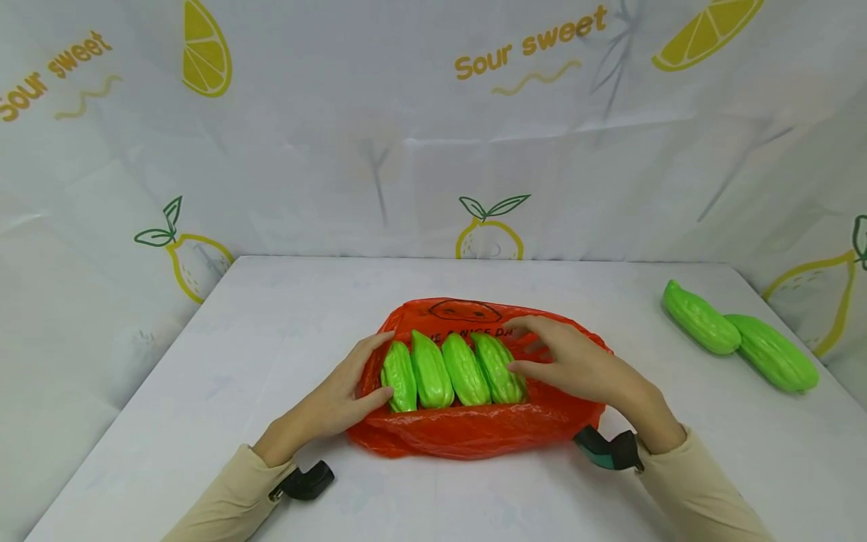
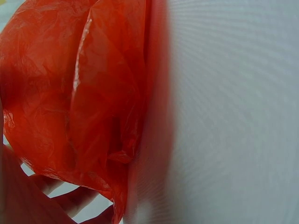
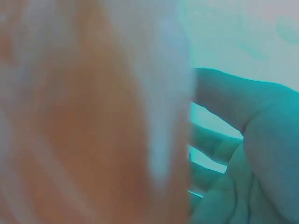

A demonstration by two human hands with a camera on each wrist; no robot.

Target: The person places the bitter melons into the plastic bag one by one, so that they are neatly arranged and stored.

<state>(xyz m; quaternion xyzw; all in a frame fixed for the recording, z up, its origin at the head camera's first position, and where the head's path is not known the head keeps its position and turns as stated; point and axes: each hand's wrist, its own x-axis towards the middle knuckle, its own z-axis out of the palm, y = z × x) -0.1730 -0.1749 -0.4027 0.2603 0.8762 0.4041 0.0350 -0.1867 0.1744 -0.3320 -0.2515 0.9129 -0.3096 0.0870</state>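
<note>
Several bright green bitter gourds (image 1: 433, 373) lie side by side in the mouth of a red plastic bag (image 1: 467, 433), their pointed ends toward the back. My left hand (image 1: 339, 391) rests at the bag's left end, fingers stretched along its side and thumb reaching to the leftmost gourd (image 1: 400, 380). In the left wrist view, the fingers (image 2: 74, 200) show beside the red film. Over the bag's right part, my right hand (image 1: 576, 361) is spread, its thumb tip right at the rightmost gourd (image 1: 497, 369). Blurred red film hides part of that hand in the right wrist view.
Two more bitter gourds lie at the table's right side, one (image 1: 701, 316) overlapping the other (image 1: 772, 352) end to end. A white cloth covers the table (image 1: 257, 339). Behind it hangs a lemon-printed curtain (image 1: 325, 150).
</note>
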